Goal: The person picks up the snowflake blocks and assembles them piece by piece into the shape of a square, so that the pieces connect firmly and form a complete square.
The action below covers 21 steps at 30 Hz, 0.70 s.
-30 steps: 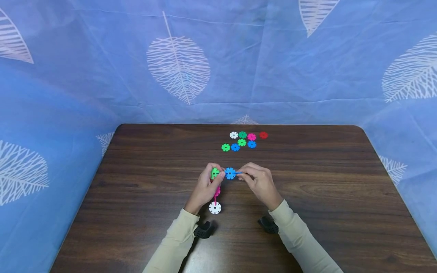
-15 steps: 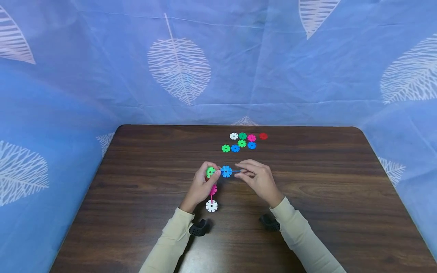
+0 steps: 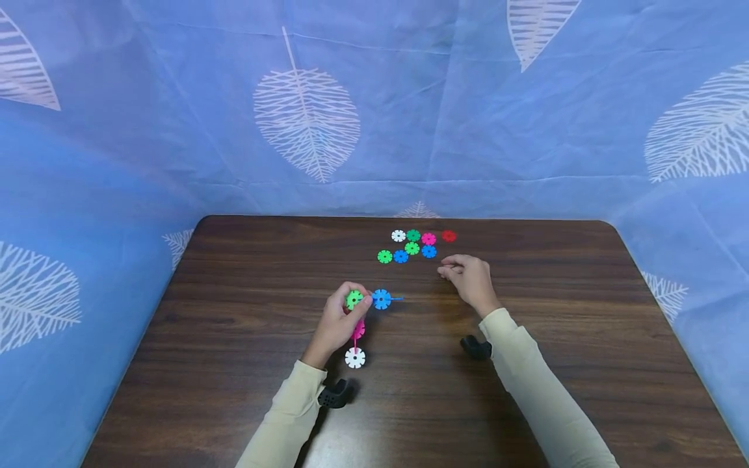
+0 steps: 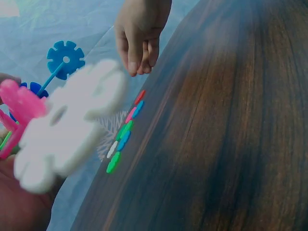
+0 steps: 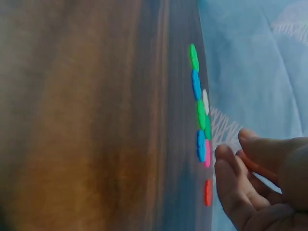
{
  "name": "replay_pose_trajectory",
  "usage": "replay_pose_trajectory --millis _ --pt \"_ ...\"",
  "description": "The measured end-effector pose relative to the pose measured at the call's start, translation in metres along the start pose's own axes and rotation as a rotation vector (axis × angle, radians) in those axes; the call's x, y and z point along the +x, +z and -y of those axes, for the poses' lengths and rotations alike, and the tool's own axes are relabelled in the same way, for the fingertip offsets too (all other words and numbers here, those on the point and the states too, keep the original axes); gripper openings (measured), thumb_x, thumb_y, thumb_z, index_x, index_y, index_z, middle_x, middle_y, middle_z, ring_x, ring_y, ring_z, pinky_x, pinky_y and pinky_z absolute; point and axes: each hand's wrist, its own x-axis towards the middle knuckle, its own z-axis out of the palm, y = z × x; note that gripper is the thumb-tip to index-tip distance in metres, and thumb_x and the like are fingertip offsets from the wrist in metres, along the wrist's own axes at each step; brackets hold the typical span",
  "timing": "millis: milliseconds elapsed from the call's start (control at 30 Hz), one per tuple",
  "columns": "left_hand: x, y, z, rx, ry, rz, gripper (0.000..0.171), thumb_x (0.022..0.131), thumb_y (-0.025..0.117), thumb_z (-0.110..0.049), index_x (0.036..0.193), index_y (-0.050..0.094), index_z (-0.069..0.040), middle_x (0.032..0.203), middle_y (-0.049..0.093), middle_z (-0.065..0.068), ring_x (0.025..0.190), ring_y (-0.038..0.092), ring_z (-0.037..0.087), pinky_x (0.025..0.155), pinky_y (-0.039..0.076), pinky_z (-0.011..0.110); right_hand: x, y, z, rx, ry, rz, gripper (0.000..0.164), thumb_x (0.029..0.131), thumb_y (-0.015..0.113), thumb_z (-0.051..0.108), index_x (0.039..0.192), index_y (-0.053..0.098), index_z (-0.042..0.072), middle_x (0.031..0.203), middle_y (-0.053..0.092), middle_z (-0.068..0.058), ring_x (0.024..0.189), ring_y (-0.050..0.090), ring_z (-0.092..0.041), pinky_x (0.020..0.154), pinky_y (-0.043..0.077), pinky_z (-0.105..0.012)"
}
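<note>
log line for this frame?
left hand: holds toy | right hand: empty, near loose discs | table

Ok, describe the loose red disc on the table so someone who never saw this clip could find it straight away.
Start at the dark wooden table and go to its far edge, where a cluster of loose discs lies flat. The red disc is the rightmost piece of the back row, just beyond the right hand. It is the only red one and sits slightly apart from the pink disc beside it.
</note>
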Motion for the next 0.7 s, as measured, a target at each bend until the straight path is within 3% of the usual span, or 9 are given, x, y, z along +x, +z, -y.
replay_pose_trajectory --millis 67,133,267,400,567,700 --pt "0.000 -0.001 0.002 -0.017 -0.019 0.006 0.017 0.093 0.058 -0.008 0.104 0.053 0.004 0.075 0.055 0.011 0.056 0.049 0.008 0.051 0.044 0.018 0.009 0.002 -0.002 0.001 0.036 -0.009 0.027 0.090 0.065 0.015 0.109 0.067 -0.004 0.094 0.072 -0.020 0.084 0.071 -0.030 0.093 0.049 -0.046" --pt "0.001 -0.001 0.007 -0.037 -0.032 0.009 0.017 0.093 0.059 -0.009 0.103 0.053 0.004 0.072 0.056 0.016 0.055 0.052 0.009 0.050 0.046 0.018 0.017 0.006 -0.002 0.000 0.074 -0.020 0.030 0.089 0.066 0.017 0.109 0.066 -0.005 0.096 0.071 -0.021 0.087 0.070 -0.031 0.100 0.043 -0.049" --pt "0.003 0.000 0.013 -0.053 -0.027 0.004 0.017 0.092 0.060 -0.009 0.101 0.055 0.005 0.071 0.059 0.024 0.055 0.056 0.009 0.050 0.047 0.018 0.031 0.016 -0.006 0.028 0.162 -0.034 0.034 0.089 0.067 0.019 0.111 0.064 -0.006 0.099 0.070 -0.023 0.091 0.069 -0.033 0.109 0.033 -0.048" --pt "0.000 0.000 0.004 -0.070 -0.035 0.001 0.016 0.092 0.059 -0.006 0.099 0.055 0.007 0.068 0.059 0.026 0.052 0.056 0.010 0.049 0.047 0.019 0.041 0.024 -0.009 0.053 0.245 -0.051 0.035 0.089 0.066 0.019 0.113 0.063 -0.007 0.103 0.068 -0.025 0.097 0.065 -0.035 0.115 0.021 -0.047" --pt "0.000 0.000 0.003 -0.106 -0.049 -0.004 0.015 0.093 0.058 -0.005 0.099 0.053 0.008 0.064 0.057 0.020 0.048 0.054 0.010 0.046 0.047 0.019 0.048 0.033 -0.005 -0.008 0.306 -0.094 0.036 0.087 0.068 0.021 0.111 0.064 -0.005 0.105 0.067 -0.023 0.102 0.060 -0.034 0.100 0.042 -0.046" --pt "0.001 0.001 0.002 -0.126 -0.051 -0.007 0.015 0.093 0.056 -0.004 0.099 0.052 0.009 0.061 0.056 0.014 0.046 0.053 0.009 0.045 0.047 0.019 0.051 0.039 -0.003 -0.060 0.304 -0.130 0.039 0.084 0.072 0.024 0.112 0.065 -0.003 0.104 0.068 -0.022 0.101 0.060 -0.034 0.091 0.049 -0.046"
